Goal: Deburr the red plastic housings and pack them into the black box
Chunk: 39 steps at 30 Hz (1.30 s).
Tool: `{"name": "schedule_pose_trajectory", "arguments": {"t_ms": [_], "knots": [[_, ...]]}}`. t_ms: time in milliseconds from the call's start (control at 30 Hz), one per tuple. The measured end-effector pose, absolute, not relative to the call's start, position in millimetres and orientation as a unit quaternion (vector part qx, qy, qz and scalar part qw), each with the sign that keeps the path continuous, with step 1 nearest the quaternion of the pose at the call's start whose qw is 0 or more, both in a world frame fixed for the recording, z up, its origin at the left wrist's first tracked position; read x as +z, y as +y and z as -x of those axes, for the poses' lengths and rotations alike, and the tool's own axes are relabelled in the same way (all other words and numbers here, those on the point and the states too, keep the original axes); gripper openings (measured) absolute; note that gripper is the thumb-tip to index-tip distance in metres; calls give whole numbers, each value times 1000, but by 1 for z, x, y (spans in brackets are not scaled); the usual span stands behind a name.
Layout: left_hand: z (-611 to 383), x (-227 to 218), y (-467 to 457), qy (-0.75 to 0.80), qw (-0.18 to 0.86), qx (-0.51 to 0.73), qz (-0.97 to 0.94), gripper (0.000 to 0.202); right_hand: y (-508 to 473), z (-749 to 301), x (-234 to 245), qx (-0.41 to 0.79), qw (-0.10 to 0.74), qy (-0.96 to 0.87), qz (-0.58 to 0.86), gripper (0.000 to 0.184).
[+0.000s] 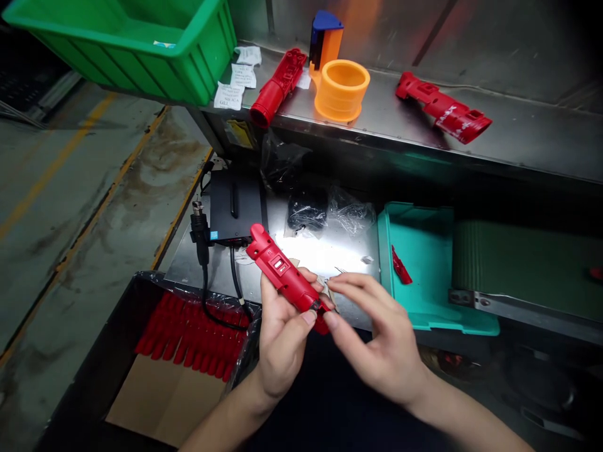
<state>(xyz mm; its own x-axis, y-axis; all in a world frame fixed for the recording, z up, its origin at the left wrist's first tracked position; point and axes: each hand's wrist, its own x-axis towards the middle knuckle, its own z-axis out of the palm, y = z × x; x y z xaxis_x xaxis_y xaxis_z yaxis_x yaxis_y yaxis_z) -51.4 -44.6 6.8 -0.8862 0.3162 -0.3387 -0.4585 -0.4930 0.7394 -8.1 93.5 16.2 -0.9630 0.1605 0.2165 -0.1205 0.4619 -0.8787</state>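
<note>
My left hand (281,336) is wrapped round a long red plastic housing part (280,270), holding it tilted with its far end pointing up and left. My right hand (377,333) meets the near end of that part, thumb and forefinger pinched at its tip; I cannot make out whether anything small sits between them. Both hands hover over the front edge of a metal work surface (325,254).
A lined box (155,383) at lower left holds several red parts in rows. A teal tray (424,270) with a red scrap lies to the right. On the upper shelf: two red housings (277,86) (443,110), an orange ring (342,88), a green bin (132,44). A black device (233,204) with cables sits behind.
</note>
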Motion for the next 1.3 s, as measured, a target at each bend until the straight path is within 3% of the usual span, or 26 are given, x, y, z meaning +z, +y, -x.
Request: {"name": "schedule_pose_trajectory", "arguments": {"t_ms": [100,233,400,500,633,733,1000,1133,1300], "knots": [[52,5,-46,437,242,865,52,52,99,15,20,652,49,-752,89,26],[49,4,-47,442,248,862,32,51,99,22,24,744,-68,-653,126,29],[49,2,-47,424,257,868,17,48,101,23,22,776,-94,-612,121,31],[49,2,-44,423,259,868,9,48,100,20,20,736,-32,-669,96,29],[47,5,-41,431,192,882,-11,55,93,14,19,532,166,-830,10,34],[45,6,-39,448,154,880,-22,58,85,12,17,426,240,-871,-50,36],[41,2,-37,469,122,873,-58,54,81,12,9,342,294,-890,-72,29],[42,-1,-38,452,146,879,-34,64,82,11,6,337,256,-904,-58,26],[44,-2,-39,434,155,888,-7,58,85,5,8,339,242,-907,-61,34]]}}
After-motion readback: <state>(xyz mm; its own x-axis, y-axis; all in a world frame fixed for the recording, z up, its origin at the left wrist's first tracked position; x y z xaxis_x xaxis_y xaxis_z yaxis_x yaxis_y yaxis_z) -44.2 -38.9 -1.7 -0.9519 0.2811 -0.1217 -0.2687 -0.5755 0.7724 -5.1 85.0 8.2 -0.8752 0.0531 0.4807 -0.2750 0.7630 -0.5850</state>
